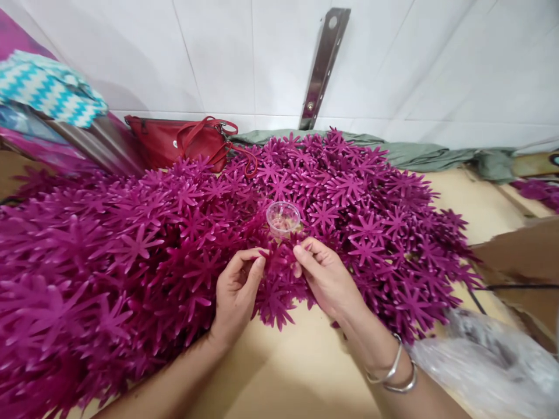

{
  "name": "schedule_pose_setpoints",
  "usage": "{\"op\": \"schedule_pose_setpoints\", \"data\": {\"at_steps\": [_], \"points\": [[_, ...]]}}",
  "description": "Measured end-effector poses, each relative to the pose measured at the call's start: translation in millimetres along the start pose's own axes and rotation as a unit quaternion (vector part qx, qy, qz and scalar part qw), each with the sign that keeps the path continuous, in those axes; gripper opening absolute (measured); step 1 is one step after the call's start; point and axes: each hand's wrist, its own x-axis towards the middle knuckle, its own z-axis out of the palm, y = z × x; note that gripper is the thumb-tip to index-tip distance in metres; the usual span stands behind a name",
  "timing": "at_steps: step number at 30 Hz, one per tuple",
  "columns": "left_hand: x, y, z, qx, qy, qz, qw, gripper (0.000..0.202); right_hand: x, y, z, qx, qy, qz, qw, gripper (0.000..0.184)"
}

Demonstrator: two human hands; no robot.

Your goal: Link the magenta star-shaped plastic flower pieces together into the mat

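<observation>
Between my hands is a purple artificial flower piece with long finger-like petals. My left hand pinches a petal of it between thumb and forefinger. On the other side, the thumb and fingers of my right hand are closed on another part of the same piece; the exact spot is partly hidden by the fingers. Just beyond them stands a small clear plastic cup holding tiny bits too small to name. Heaps of similar purple flower pieces surround both hands.
A red handbag and a green cloth lie along the tiled wall, below a metal bracket. At right are torn cardboard and clear plastic wrap. A blue-and-white zigzag cloth hangs at left.
</observation>
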Motion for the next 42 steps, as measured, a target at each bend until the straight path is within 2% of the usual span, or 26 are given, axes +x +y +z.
{"op": "schedule_pose_setpoints", "data": {"at_steps": [2, 5, 14, 18, 24, 28, 32, 42], "points": [[1.1, 0.7, 0.6, -0.024, 0.023, -0.047, 0.998, 0.018, 2.2, -1.5, -3.8, 0.02, 0.019, -0.006, 1.0, 0.038], [2.7, 1.5, 1.3, -0.055, 0.021, -0.079, 0.995, 0.024, 3.8, -2.3, -9.3, 0.021, 0.03, -0.022, 0.999, 0.033], [6.8, -0.9, 3.6, -0.045, 0.036, -0.05, 0.997, 0.025, -1.1, -11.9, -10.7, -0.173, 0.003, -0.053, 0.983, 0.024], [7.8, -2.9, 4.6, -0.059, 0.036, -0.06, 0.996, 0.025, -0.6, -12.2, -10.0, -0.169, 0.012, -0.045, 0.985, 0.026], [7.9, -4.2, 3.6, -0.053, 0.04, -0.055, 0.996, 0.026, 3.8, -6.7, -13.9, -0.128, -0.007, -0.05, 0.99, 0.022], [7.5, -4.6, 3.4, -0.063, 0.052, -0.064, 0.995, 0.028, 3.4, -7.5, -14.5, -0.16, 0.007, -0.049, 0.986, 0.02], [7.7, -4.9, 4.4, -0.078, 0.054, -0.083, 0.992, 0.029, 1.3, -11.2, -14.6, -0.187, 0.017, -0.076, 0.979, 0.016], [9.1, -6.4, 2.7, -0.075, 0.049, -0.099, 0.991, 0.028, -0.8, -11.2, -16.9, -0.251, -0.014, -0.103, 0.962, 0.015]]}}
